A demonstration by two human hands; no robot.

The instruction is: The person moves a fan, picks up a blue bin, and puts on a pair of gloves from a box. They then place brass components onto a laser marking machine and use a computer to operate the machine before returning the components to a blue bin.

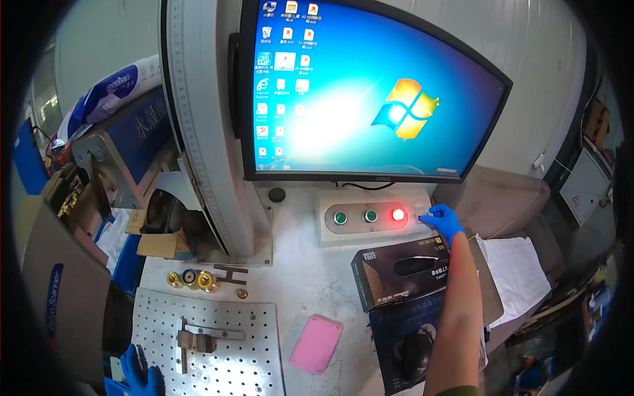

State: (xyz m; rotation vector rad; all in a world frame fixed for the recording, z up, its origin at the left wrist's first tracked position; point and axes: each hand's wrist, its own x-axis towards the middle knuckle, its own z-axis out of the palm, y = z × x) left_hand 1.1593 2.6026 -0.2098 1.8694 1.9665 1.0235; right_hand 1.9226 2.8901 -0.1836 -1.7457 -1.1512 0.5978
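R hand [444,221], blue-gloved, is out at the R end of the control box [355,217], thumb & fingertips drawn close together at the small pale switch [420,212]; can't tell if it's actually gripped. Box sits on the counter [300,277] below the monitor [343,125], w/ red button [398,214] lit, two green ones L of it. Dark carton [380,284] just in front, partly under the R forearm. L hand [140,373], also gloved, low L beside the perforated plate [231,369]; fingers partly bent, can't tell if it's got anything. Pink pad [316,344] lies R of the plate.
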